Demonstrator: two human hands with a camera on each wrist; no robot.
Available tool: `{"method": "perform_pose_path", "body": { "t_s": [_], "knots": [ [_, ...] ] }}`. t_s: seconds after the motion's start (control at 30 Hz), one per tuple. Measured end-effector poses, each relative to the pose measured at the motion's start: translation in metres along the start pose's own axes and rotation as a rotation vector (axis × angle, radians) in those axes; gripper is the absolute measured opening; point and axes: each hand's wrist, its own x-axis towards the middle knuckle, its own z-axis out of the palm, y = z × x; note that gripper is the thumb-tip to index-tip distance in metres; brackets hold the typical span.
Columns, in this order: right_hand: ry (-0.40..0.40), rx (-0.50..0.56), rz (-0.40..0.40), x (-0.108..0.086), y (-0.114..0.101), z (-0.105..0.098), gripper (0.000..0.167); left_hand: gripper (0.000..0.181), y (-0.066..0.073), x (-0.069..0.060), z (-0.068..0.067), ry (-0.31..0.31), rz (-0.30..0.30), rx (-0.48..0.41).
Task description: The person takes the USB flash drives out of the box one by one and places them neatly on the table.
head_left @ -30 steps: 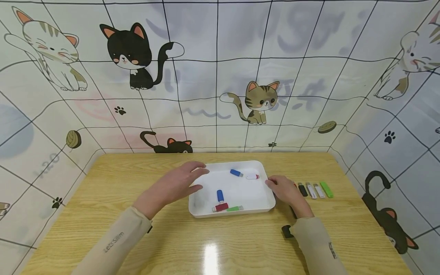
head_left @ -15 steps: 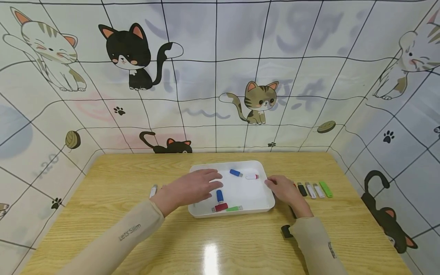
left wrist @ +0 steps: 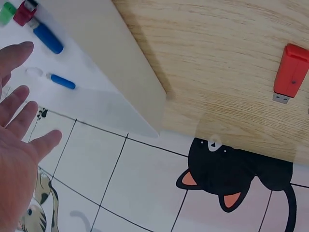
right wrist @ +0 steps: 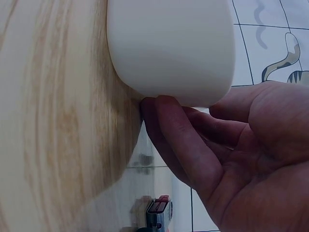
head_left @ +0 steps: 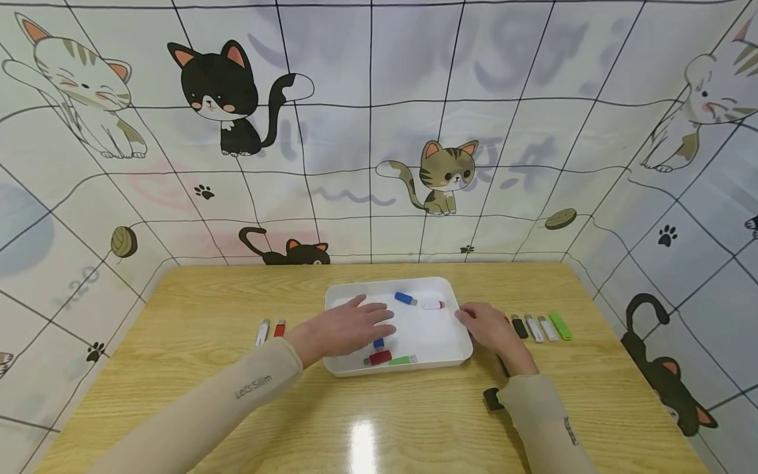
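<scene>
A white tray (head_left: 441,339) lies on the wooden table with several USB sticks in it. Towards its back are a blue stick (head_left: 405,298) and a white one (head_left: 433,305). Near its front lie a dark red stick (head_left: 378,357), a green stick (head_left: 403,359) and a second blue stick (head_left: 379,343), partly covered by my left hand (head_left: 351,328). That hand hovers over the tray's left half, fingers spread, holding nothing. My right hand (head_left: 488,327) grips the tray's right side, thumb at the rim and fingertips against the outer wall (right wrist: 169,53).
Left of the tray lie a white USB stick (head_left: 262,332) and a red one (head_left: 279,328). A row at the right holds a black stick (head_left: 520,326), white sticks (head_left: 534,328) and a bright green one (head_left: 559,326). A cat-patterned cloth (head_left: 331,197) rises behind the table.
My left hand has moved right and slightly forward from the tray's left rim to over its inside, uncovering the white and red sticks at left. My right hand stays at the tray.
</scene>
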Motion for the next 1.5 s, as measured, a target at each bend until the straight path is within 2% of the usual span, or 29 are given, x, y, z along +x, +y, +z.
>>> {"method": "perform_pose_path", "body": {
  "t_s": [0.1,0.2,0.37,0.57,0.7,0.9,1.23,1.5],
  "knots": [
    [0.006,-0.006,-0.003,0.001,0.001,0.000,0.032,0.055,0.003,0.003,0.003,-0.017,0.032,0.071],
    [0.002,0.003,-0.008,0.001,0.002,0.000,0.031,0.054,0.006,0.006,0.005,-0.022,0.056,0.094],
    [0.002,-0.001,-0.006,0.001,0.003,0.002,0.031,0.047,0.006,0.011,0.012,-0.047,0.069,0.030],
    [0.004,0.001,-0.012,0.001,0.002,0.002,0.032,0.038,0.002,0.014,0.017,-0.030,0.079,-0.044],
    [0.008,0.007,-0.027,0.001,0.002,0.002,0.029,0.038,-0.001,0.016,0.017,-0.026,0.089,-0.047],
    [0.006,0.013,-0.018,0.000,0.002,0.003,0.029,0.033,0.000,0.023,0.018,-0.054,0.116,-0.045],
    [-0.006,0.026,-0.013,0.002,0.001,0.003,0.028,0.027,0.005,0.025,0.018,-0.066,0.135,0.075],
    [0.001,0.037,-0.007,0.000,0.001,0.002,0.025,0.026,0.006,0.026,0.020,-0.060,0.129,0.079]
  ]
}}
